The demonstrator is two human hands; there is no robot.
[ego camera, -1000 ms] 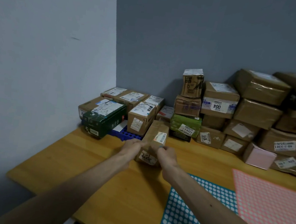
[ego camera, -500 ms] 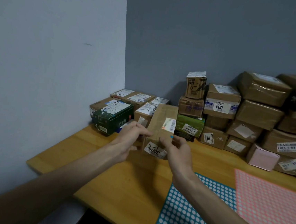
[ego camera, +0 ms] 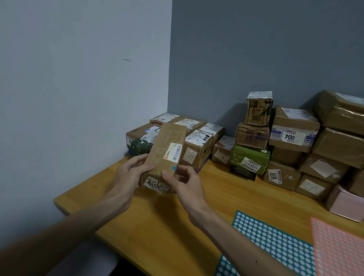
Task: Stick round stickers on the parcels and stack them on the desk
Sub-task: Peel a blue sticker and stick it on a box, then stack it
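A long brown parcel (ego camera: 164,151) with a white barcode label is held tilted above the wooden desk (ego camera: 167,230). My left hand (ego camera: 130,173) grips its left side near the lower end. My right hand (ego camera: 183,182) holds the right side, thumb on the top face. A small blue round sticker (ego camera: 174,168) sits on the parcel's right edge at my right fingertips. A low group of parcels (ego camera: 190,136) lies in the corner behind it. A taller pile of brown parcels (ego camera: 322,147) fills the back right.
A teal sticker sheet (ego camera: 265,252) and a pink sticker sheet (ego camera: 347,260) lie flat on the desk at the right. A pink box (ego camera: 348,206) and a green box (ego camera: 249,158) sit among the parcels. A grey wall (ego camera: 70,82) borders the desk on the left.
Both hands have lifted the long parcel off the desk and raised it toward the corner stack. The camera view has shifted to the left.
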